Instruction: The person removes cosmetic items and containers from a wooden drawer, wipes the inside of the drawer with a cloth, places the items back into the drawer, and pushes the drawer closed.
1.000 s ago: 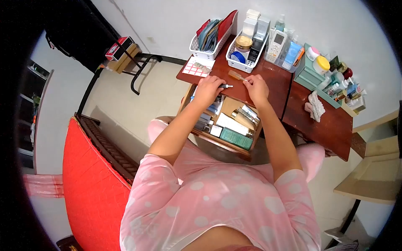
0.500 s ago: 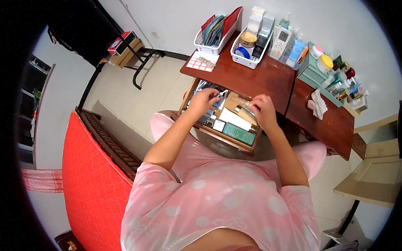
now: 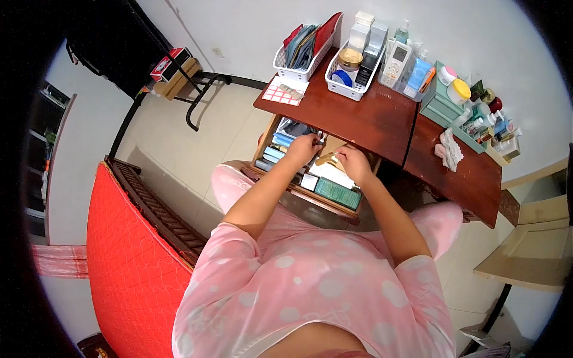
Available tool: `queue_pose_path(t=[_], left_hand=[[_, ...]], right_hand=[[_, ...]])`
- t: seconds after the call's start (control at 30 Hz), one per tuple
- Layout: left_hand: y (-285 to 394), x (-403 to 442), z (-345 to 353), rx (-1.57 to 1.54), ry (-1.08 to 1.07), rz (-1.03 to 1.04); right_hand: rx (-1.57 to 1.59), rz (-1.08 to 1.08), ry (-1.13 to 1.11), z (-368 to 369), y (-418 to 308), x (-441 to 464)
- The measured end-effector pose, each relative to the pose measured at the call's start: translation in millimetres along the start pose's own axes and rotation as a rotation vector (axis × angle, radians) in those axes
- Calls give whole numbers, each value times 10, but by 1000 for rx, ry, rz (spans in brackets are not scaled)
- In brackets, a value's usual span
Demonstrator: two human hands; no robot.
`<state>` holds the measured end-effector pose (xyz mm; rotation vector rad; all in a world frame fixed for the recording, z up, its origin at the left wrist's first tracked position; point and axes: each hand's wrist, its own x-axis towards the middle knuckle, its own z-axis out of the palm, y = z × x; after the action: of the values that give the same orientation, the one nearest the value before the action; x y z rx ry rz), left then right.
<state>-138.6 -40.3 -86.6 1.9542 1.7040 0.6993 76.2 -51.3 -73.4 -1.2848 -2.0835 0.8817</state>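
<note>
Both hands are over an open drawer (image 3: 280, 187) packed with boxes and small items. My left hand (image 3: 305, 149) is closed at the drawer's middle, its fingertips around something small and dark that I cannot make out. My right hand (image 3: 354, 163) pinches a small gold-tan tube-like item (image 3: 325, 159), which points left toward the other hand. Beneath it lies a white box (image 3: 337, 174), with a green box (image 3: 337, 191) at the drawer's front. A small white box (image 3: 309, 181) sits left of the green one, and blue packets (image 3: 274, 153) fill the left side.
On the brown desk (image 3: 376, 128) stand a white basket of packets (image 3: 293, 73), a white basket of jars and boxes (image 3: 345, 89), a remote control (image 3: 396, 64) and a green organizer (image 3: 439, 110) with bottles. A red mattress (image 3: 134, 244) is at left.
My right hand has moved left and down, and the gold-tan item is now in its fingers. My left hand has moved slightly right and lower, closer to the right hand.
</note>
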Motion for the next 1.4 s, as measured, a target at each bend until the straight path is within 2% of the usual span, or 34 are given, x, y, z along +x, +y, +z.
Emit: queue_pose_path(t=[0.03, 0.13, 0.23, 0.33, 0.43, 0.53, 0.57, 0.67, 0.87, 0.97, 1.07, 1.17, 1.27, 1.4], left_hand=[[31, -17, -4, 35, -21, -26], [20, -27, 67, 49, 14, -78], [16, -26, 94, 58, 39, -56], [38, -71, 87, 18, 65, -54], [25, -160, 51, -19, 54, -48], [76, -326, -67, 4, 22, 15], [131, -386, -107, 62, 20, 5], [88, -440, -98, 116, -37, 82], [56, -504, -42, 167, -8, 77], [132, -512, -192, 184, -7, 63], [66, -451, -317, 142, 11, 82], [182, -407, -617, 32, 174, 134], [99, -204, -917, 11, 335, 224], [-184, 136, -1142, 158, 462, 154]], right_hand=[[-2, 122, -45, 13, -57, 33], [-25, 245, 26, 217, 45, 191], [-221, 150, 89, 358, 75, 316], [-192, 215, -26, 425, 18, 461], [-197, 161, -6, 466, -20, 406], [-352, -175, 108, 479, -6, 223], [-398, -140, 25, 456, -48, 155], [-530, -259, 41, 456, -49, 73], [-639, -262, 34, 567, -37, 101], [-610, -429, 28, 447, -230, 62], [-489, -449, 28, 302, -496, 36], [-434, -571, 66, 124, -637, 112], [-409, -572, 112, 41, -721, 300], [-385, -576, 169, -42, -907, 702]])
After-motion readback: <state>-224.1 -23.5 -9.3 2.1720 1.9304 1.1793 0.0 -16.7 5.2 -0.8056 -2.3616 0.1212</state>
